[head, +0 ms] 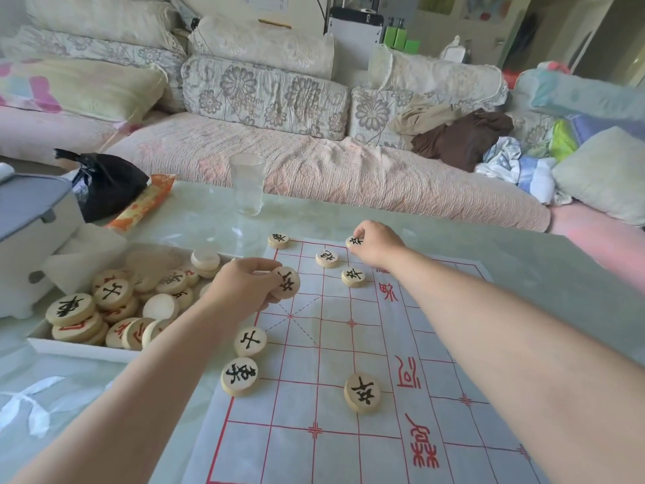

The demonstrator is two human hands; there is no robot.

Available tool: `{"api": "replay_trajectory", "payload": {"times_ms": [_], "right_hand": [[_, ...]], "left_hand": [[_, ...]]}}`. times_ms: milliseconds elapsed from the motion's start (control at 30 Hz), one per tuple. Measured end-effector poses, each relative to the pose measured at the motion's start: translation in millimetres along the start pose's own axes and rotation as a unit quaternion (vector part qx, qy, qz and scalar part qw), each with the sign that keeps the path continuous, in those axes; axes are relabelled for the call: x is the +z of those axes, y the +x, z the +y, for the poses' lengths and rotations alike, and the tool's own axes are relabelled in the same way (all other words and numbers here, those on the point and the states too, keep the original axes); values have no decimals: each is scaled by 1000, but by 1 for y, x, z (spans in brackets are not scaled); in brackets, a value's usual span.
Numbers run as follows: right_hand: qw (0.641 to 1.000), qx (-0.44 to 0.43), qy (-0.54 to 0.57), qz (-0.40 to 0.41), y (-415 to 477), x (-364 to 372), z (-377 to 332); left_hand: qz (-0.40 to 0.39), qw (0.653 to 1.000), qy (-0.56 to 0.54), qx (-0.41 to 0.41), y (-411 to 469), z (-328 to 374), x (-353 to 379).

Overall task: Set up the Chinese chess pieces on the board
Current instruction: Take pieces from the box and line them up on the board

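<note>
1. Judging by the layout, the step in hand is seating two black-marked pieces at once on the paper board (349, 431), which lies on the bench (523, 274).
2. The right hand (378, 246) reaches to the board's 12 o'clock edge. Its fingers (361, 232) are curled close and pinch a small disc (354, 241) by the rim, and the disc looks to be at or just above the paper.
3. The left hand (244, 284) is at about 10 o'clock, over the board's left edge. Its fingers (265, 265) are bent round a larger-looking disc (288, 284), held tilted with its face towards the camera. Whether it touches the paper I cannot tell.
4. To do this well, I would lower each disc flat and centre it on a crossing of the red lines, not inside a square. Let go only once it sits level, since the thin sheet may shift if dragged.
5. Take care with the neighbours: two placed pieces (327, 258) (353, 277) sit just at 7 o'clock of the right hand, and a corner piece (278, 240) lies at 12 o'clock of the left.
6. The remaining stock is heaped in a white tray (80, 351) at 9 o'clock, beside the board.
</note>
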State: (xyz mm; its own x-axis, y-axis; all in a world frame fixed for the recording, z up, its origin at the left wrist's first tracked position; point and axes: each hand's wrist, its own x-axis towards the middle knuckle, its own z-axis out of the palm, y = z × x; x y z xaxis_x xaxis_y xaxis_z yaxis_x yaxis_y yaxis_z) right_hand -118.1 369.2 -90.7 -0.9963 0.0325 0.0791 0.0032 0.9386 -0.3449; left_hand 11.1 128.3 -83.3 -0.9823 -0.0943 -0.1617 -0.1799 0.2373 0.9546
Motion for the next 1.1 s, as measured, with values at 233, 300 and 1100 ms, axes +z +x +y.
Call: {"api": "replay_trajectory", "payload": {"times_ms": [233,300,1100], "right_hand": [[1000,2,-4,-6,20,21,0],[1000,8,6,-1,18,22,-1],[978,-115,170,-21,-165,-12,1]], "left_hand": [[1,1000,8,14,4,-4,1],[0,1000,10,15,3,-5,3],[-60,948,271,156,-39,-3,47]]}}
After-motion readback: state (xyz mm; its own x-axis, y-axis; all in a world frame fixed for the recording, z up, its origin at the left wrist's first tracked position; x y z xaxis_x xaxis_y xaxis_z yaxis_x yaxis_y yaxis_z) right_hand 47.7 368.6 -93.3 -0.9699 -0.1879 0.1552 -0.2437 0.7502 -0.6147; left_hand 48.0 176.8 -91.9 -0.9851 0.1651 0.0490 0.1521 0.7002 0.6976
